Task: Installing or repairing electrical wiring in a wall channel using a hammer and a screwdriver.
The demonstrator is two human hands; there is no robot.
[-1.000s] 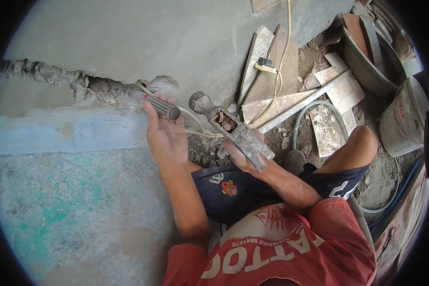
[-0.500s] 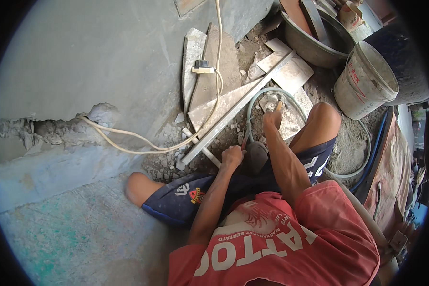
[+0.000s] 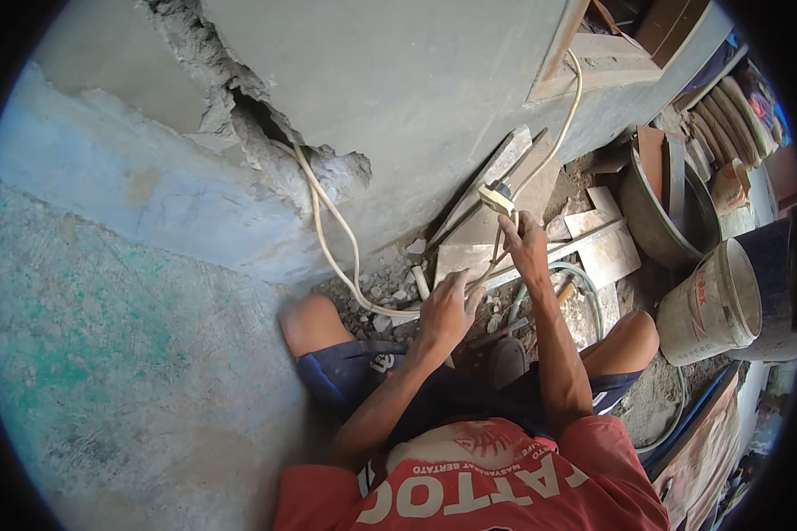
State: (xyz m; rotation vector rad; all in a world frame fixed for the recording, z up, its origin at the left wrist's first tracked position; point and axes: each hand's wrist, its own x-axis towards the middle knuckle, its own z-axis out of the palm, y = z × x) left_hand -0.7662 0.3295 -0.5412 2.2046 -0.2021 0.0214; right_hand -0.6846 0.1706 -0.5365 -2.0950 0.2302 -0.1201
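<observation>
A cream electric cable (image 3: 350, 257) runs out of the broken wall groove, past both my hands, to a white extension socket (image 3: 496, 200) with a black plug in it. My right hand (image 3: 528, 252) pinches the cable just below the socket, its fingertips close to the socket's end. Nearer to me and to the left, my left hand (image 3: 447, 311) is closed round the same cable. Part of the cable is hidden behind that hand. On the rubble under my right forearm lies a tool with a wooden handle (image 3: 566, 293); its head cannot be made out.
A jagged groove (image 3: 239, 97) cuts through the grey wall. Broken boards (image 3: 540, 168) lean against it. Rubble (image 3: 390, 288) covers the ground before me. To the right stand a dusty white bucket (image 3: 713, 305) and a big metal basin (image 3: 673, 217); a pale hose (image 3: 677, 416) curves beside my knee.
My right hand has left the wooden-handled tool and now grips the cable at the socket. My left hand has risen from the ground to the cable. The view has turned and shifted left.
</observation>
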